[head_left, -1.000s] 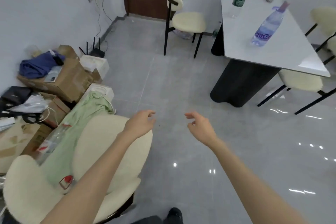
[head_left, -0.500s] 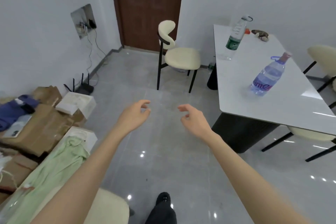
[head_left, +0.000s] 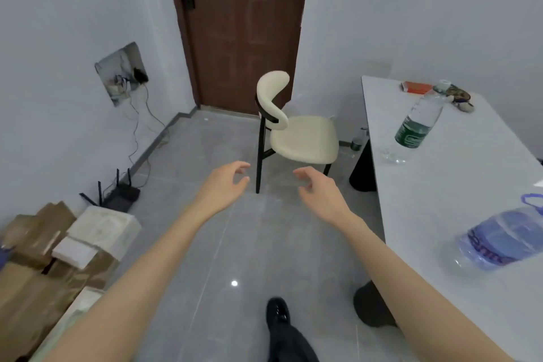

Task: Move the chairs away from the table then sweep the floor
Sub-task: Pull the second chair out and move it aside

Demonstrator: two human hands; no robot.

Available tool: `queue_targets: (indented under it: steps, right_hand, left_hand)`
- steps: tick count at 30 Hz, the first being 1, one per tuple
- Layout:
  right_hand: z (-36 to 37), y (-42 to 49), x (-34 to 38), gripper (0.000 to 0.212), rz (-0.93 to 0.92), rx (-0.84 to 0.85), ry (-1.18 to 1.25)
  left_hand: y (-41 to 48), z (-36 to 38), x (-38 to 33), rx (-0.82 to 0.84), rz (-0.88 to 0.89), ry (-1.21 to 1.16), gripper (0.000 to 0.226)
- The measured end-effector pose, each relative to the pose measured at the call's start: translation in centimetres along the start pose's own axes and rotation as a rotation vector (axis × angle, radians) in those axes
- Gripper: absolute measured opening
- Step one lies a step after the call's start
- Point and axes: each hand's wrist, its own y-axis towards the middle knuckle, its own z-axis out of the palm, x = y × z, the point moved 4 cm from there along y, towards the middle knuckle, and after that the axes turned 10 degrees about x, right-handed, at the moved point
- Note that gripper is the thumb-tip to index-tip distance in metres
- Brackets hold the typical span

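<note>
At twelve o'clock from me, in front of the brown door [head_left: 244, 32], stands the cream chair [head_left: 296, 132] I take to be the next one to shift. Its seat points toward the white table [head_left: 435, 191] at my two o'clock, close to the table's far end but not tucked under it, and its back faces the left wall. My left hand [head_left: 224, 186] and right hand [head_left: 318, 192] are both out ahead of me, fingers loosely spread and curled, holding nothing, and both are well short of the chair. Neither touches anything.

As I judge it, the chair-moving part is underway but unfinished: this chair sits near the table, so it has yet to be carried or dragged clear. Whether other chairs remain at the table I cannot tell from where I look. The sweeping has not begun as far as I can see; no broom shows anywhere, and the grey floor [head_left: 235, 244] between me and the chair lies bare.

On the table are a green-labelled bottle [head_left: 414, 129] at one o'clock and a blue bottle [head_left: 499, 241] lying at three o'clock. At nine o'clock, cardboard boxes [head_left: 38, 258] crowd the left wall, with a router [head_left: 117, 192] beyond them at ten o'clock.
</note>
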Motion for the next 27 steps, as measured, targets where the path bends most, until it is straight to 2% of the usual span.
queue_targets:
  steps: [6, 16, 22, 27]
  right_hand:
    - [-2.9, 18.6, -1.5, 0.043, -0.018, 0.029, 0.049]
    - [-7.8, 42.1, -0.4, 0.045, 0.054, 0.085, 0.068]
    - [-7.0, 54.1, -2.4, 0.049, 0.146, 0.13, 0.016]
    - [-5.0, 65.0, -3.9, 0.055, 0.274, 0.171, -0.045]
  left_hand:
    - [17.8, -4.5, 2.0, 0.019, -0.009, 0.069, 0.036]
    - [39.0, -11.0, 6.1, 0.067, -0.047, 0.18, 0.042]
    - [52.0, -12.1, 10.1, 0.19, 0.026, 0.295, 0.055]
    - [63.9, -12.9, 13.0, 0.32, 0.099, 0.507, 0.067]
